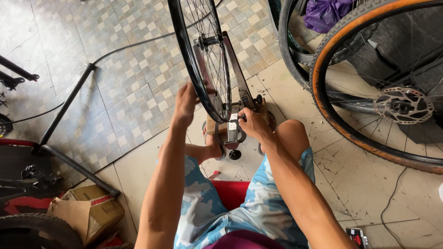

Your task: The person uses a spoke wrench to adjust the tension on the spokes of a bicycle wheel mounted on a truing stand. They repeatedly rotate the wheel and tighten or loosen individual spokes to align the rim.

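Left hand (pixel 185 103) fingers curled against black rim (pixel 187 55) of bare wheel in truing stand (pixel 230 129); right hand (pixel 251 124) closed around stand's base knob.

I see a bright view, lit by soft daylight that seems to come from the upper right, where the pale floor tiles (pixel 369 184) look washed out. Shadows are faint and soft-edged; the darkest one lies under the stand's base (pixel 233 154). A mild sheen sits on the disc rotor (pixel 404 105) and along the black rim (pixel 194 69). The lower left corner is dim, and the cardboard box (pixel 87 210) there looks muddy. My left hand (pixel 185 102) is a little smeared, while my right hand (pixel 251 124) is sharp. The wide lens bends straight lines near the edges, and the spokes (pixel 217 60) blur together.
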